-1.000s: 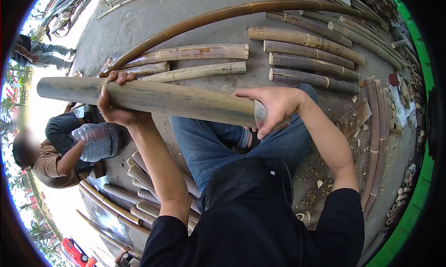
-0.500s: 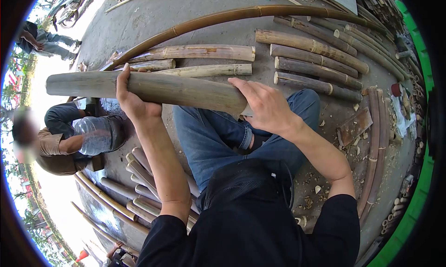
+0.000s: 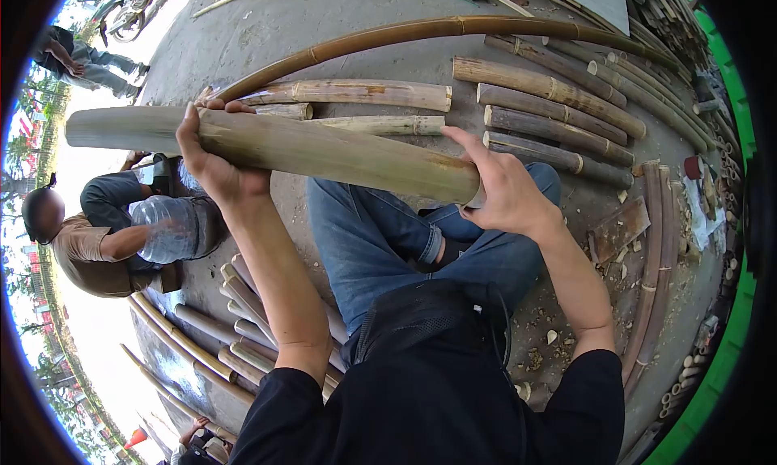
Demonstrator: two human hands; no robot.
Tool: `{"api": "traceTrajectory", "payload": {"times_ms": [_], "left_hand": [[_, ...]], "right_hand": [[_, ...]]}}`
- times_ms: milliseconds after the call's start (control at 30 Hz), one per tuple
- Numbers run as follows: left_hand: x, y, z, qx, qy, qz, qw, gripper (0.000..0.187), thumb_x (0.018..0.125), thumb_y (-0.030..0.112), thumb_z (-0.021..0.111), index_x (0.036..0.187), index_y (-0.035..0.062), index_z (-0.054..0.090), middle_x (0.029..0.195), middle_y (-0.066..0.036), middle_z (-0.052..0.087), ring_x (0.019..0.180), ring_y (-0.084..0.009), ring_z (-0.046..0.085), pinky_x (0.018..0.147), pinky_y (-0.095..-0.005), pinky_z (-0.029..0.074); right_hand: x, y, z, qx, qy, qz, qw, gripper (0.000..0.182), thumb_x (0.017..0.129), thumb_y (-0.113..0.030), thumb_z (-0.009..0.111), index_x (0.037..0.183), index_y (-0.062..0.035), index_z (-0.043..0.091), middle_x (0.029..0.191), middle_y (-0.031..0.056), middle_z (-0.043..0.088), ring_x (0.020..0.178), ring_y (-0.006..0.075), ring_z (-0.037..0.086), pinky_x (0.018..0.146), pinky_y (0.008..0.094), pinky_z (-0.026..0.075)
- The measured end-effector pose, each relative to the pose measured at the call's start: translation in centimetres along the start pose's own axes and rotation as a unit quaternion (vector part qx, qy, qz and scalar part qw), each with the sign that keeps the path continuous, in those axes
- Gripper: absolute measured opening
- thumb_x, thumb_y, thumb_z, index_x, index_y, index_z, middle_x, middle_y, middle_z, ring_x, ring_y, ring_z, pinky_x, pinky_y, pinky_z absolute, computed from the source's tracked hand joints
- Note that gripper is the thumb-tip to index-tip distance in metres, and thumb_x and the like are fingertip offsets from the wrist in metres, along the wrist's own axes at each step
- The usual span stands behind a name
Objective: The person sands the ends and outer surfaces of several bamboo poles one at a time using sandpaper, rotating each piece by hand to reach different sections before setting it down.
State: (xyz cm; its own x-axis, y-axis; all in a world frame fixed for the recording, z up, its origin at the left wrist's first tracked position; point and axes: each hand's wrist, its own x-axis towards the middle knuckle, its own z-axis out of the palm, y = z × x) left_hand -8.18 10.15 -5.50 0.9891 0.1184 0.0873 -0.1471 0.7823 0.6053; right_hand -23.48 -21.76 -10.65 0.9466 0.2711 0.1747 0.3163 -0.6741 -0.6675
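Observation:
A thick grey-green bamboo piece [image 3: 340, 151] is held up crosswise above my crossed legs, slanting slightly down to the right. My left hand [image 3: 218, 159] wraps round it left of its middle, thumb on the near side and fingertips over the far edge. At the right end, my right hand [image 3: 511, 183] grips the piece, with its index finger along the top and the thumb under the end. The left end sticks out free beyond my left hand.
Split bamboo lengths [image 3: 558, 101] lie on the floor ahead, behind them a long curved pole [image 3: 388, 33]. More bamboo [image 3: 243, 295] lies at the left. A seated person [image 3: 101, 246] holds a clear plastic container [image 3: 166, 226]; another person [image 3: 89, 64] is farther off. A rusty plate [image 3: 619, 230] lies right.
The bamboo piece has rolled a little in my hands, showing a lighter face. My left hand has shifted left and my right hand right, and the piece's right end reaches farther right.

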Motion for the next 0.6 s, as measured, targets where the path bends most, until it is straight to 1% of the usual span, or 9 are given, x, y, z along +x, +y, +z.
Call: {"api": "traceTrajectory", "payload": {"times_ms": [33,67,100,167,233,267,300,367,600], "left_hand": [[-0.5,-1.2,0.1,0.026,0.073,-0.017,0.997,0.027,0.094,0.024,0.067,0.109,0.0036,0.060,0.093,-0.008,0.063,0.088,-0.0226,0.063,0.085,-0.0409,0.055],[-1.5,-2.8,0.5,0.054,0.094,0.002,0.994,0.024,0.093,0.023,0.070,0.103,0.0028,0.062,0.089,-0.008,0.065,0.085,-0.0247,0.065,0.081,-0.0408,0.058],[-1.7,-3.4,0.3,0.056,0.090,-0.002,0.994,0.024,0.093,0.023,0.070,0.103,0.0028,0.062,0.089,-0.008,0.065,0.085,-0.0247,0.065,0.081,-0.0408,0.058],[-2.0,-4.2,-0.1,0.091,0.120,-0.018,0.988,0.027,0.091,0.024,0.074,0.105,0.0058,0.060,0.092,-0.005,0.064,0.085,-0.0232,0.066,0.076,-0.0368,0.057],[-0.6,-2.2,-1.0,0.094,0.132,-0.012,0.987,0.028,0.091,0.025,0.074,0.104,0.0051,0.060,0.090,-0.004,0.062,0.084,-0.0228,0.066,0.074,-0.0369,0.058],[-0.1,-0.8,-1.4,0.070,0.147,-0.019,0.986,0.029,0.091,0.026,0.075,0.104,0.0051,0.059,0.089,-0.003,0.061,0.084,-0.0226,0.066,0.075,-0.0369,0.058],[0.1,-0.1,-1.7,0.044,0.163,-0.024,0.985,0.030,0.091,0.027,0.075,0.104,0.0051,0.059,0.088,-0.003,0.061,0.084,-0.0223,0.065,0.076,-0.0369,0.059],[0.0,-0.4,-2.6,0.088,0.158,-0.010,0.984,0.034,0.091,0.030,0.076,0.105,0.0053,0.058,0.088,-0.003,0.060,0.085,-0.0218,0.065,0.079,-0.0365,0.059],[-0.5,-0.6,-2.4,0.116,0.211,-0.011,0.971,0.046,0.092,0.044,0.077,0.110,0.0068,0.056,0.096,-0.004,0.058,0.090,-0.0202,0.063,0.083,-0.0388,0.058]], "right_hand": [[0.7,-0.4,0.7,0.002,0.003,0.000,1.000,0.105,0.063,-0.005,0.086,0.154,-0.0088,0.034,0.102,0.0175,0.073,0.090,0.0381,0.072,0.078,0.0468,0.059],[1.4,-1.0,1.8,-0.075,0.039,-0.002,0.996,0.109,0.061,-0.005,0.089,0.155,-0.0091,0.034,0.101,0.0180,0.071,0.091,0.0377,0.071,0.078,0.0466,0.058],[2.0,-1.2,2.8,-0.153,0.073,-0.003,0.986,0.112,0.059,-0.005,0.091,0.156,-0.0094,0.034,0.101,0.0184,0.070,0.092,0.0373,0.071,0.078,0.0464,0.058],[1.9,-0.4,3.9,-0.157,0.085,-0.022,0.984,0.114,0.059,-0.006,0.093,0.157,-0.0093,0.034,0.099,0.0176,0.068,0.090,0.0367,0.070,0.077,0.0464,0.058],[0.8,1.7,3.5,-0.142,0.112,-0.074,0.981,0.104,0.065,0.003,0.079,0.158,-0.0060,0.034,0.090,0.0115,0.065,0.082,0.0305,0.069,0.071,0.0436,0.059],[0.6,2.4,2.7,-0.137,0.157,-0.107,0.972,0.105,0.062,0.003,0.079,0.157,-0.0079,0.037,0.086,0.0108,0.063,0.079,0.0299,0.067,0.070,0.0427,0.059],[0.4,2.8,2.1,-0.138,0.155,-0.111,0.972,0.105,0.062,0.003,0.079,0.157,-0.0079,0.037,0.086,0.0108,0.063,0.079,0.0299,0.067,0.070,0.0427,0.059],[0.1,2.7,1.4,-0.175,0.126,-0.099,0.971,0.103,0.063,0.005,0.077,0.158,-0.0103,0.038,0.085,0.0103,0.062,0.076,0.0294,0.067,0.069,0.0425,0.058],[0.8,2.6,2.5,-0.185,0.140,-0.103,0.967,0.098,0.069,0.008,0.070,0.159,-0.0121,0.038,0.084,0.0095,0.061,0.074,0.0279,0.066,0.065,0.0416,0.058]]}}
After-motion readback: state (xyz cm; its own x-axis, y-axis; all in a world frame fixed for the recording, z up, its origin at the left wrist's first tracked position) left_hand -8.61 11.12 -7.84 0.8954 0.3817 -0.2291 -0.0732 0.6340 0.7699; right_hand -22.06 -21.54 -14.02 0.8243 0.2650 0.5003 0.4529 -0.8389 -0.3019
